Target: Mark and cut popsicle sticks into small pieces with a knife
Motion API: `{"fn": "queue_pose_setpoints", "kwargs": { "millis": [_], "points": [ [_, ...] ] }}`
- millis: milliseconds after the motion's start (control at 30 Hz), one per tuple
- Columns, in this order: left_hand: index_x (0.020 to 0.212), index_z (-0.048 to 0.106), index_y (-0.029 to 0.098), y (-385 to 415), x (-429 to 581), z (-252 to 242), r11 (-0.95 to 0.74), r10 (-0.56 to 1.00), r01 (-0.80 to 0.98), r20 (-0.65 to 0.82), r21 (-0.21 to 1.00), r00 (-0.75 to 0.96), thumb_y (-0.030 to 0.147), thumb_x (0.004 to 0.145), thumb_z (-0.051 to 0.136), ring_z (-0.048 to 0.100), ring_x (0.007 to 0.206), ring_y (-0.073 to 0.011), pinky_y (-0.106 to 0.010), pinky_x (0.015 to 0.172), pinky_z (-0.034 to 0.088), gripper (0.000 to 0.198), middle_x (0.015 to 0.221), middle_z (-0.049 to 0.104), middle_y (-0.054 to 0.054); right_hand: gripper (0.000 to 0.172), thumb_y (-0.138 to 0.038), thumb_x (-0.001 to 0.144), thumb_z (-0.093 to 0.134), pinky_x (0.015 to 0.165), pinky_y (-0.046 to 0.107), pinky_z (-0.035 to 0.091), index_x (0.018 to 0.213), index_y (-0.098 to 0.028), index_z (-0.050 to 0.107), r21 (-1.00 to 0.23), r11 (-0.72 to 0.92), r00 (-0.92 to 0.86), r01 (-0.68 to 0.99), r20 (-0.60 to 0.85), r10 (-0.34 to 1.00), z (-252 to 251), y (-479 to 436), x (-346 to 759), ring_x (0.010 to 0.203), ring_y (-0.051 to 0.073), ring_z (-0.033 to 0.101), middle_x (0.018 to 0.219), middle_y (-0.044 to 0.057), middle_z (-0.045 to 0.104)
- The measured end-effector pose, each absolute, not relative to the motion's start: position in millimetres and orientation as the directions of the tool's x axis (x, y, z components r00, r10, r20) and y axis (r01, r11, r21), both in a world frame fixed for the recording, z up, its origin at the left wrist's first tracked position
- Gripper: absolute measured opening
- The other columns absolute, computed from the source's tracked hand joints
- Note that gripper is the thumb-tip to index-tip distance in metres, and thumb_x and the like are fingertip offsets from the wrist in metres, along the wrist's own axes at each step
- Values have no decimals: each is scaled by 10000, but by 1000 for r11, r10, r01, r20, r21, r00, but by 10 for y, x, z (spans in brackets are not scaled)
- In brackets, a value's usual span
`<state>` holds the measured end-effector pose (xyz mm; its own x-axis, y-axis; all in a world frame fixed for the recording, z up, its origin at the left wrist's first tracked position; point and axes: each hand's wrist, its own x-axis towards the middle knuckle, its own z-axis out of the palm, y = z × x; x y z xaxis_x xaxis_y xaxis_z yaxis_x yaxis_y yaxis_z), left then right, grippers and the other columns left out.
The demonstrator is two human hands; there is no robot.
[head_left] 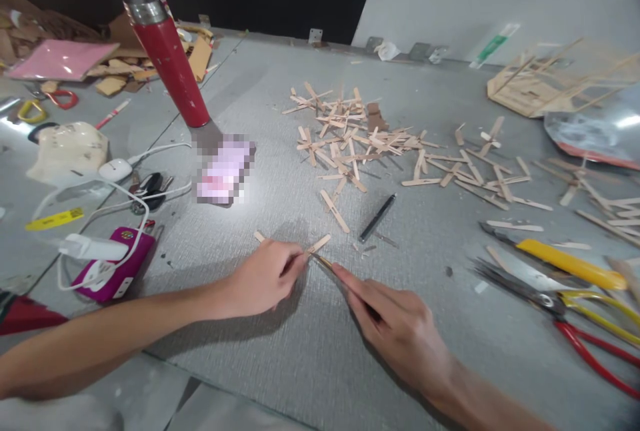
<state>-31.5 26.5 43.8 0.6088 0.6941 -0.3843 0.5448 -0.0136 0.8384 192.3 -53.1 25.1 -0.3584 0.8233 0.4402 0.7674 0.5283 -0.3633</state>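
My left hand (265,277) is closed on a small wooden stick (319,243), whose end sticks out to the right of the fingertips. Another light stick tip (259,236) shows behind that hand. Between thumb and fingers, my right hand (395,324) grips a thin pointed tool (324,261), its dark tip touching the stick by my left fingertips. Just beyond the hands lie a wooden piece (335,211) and a dark pen (378,217). Farther back is a loose pile of small wooden pieces (350,124).
At right lie scissors (555,304), a yellow cutter (570,263) and a wooden frame (530,87). A red bottle (173,64), a phone (226,171), keys (150,191), a purple power block (117,264) with cables and scrap cardboard (113,84) are at left.
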Motion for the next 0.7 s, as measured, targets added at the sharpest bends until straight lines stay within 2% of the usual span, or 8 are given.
{"fn": "queue_pose_setpoints", "kwargs": {
  "millis": [333, 533, 700],
  "points": [
    [648, 447, 204, 272, -290, 463, -32, 704, 567, -384, 823, 598, 378, 1075, 351, 504, 324, -88, -206, 412, 374, 471, 440, 483, 61, 354, -135, 1031, 498, 544, 192, 495, 1332, -151, 683, -375, 532, -365, 759, 432, 825, 207, -542, 1927, 524, 70, 593, 684, -10, 697],
    [655, 445, 203, 279, -292, 470, -56, 698, 564, -372, 824, 612, 390, 1080, 347, 506, 327, -90, -213, 427, 379, 475, 444, 489, 61, 432, -106, 1026, 490, 526, 203, 482, 1449, -107, 581, -252, 565, -436, 786, 423, 794, 172, -580, 1949, 494, 81, 556, 631, -19, 638],
    [671, 455, 200, 272, -301, 464, -41, 691, 550, -373, 834, 619, 393, 1085, 348, 509, 330, -86, -206, 423, 377, 469, 461, 512, 55, 514, -127, 1017, 488, 540, 180, 503, 1524, -206, 514, -301, 544, -403, 783, 420, 813, 164, -590, 1951, 512, 77, 584, 669, -12, 684]
  ]
}}
